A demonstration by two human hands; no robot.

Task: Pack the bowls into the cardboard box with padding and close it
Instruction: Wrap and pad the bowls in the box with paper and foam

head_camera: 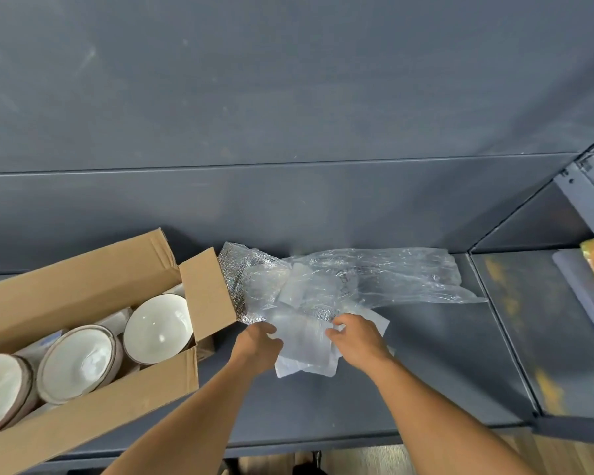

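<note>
My left hand [259, 341] and right hand [355, 334] pinch the foam padding sheet [306, 344] at mid-frame. The cardboard box [93, 282] lies to the lower left, nearer my left hand, running long toward the corner. Three bowls [158, 323] sit inside. I see no readable writing.

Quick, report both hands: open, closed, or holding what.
Left hand: closed on the white foam padding sheet, at its left edge.
Right hand: closed on the same sheet, at its right side.
</note>
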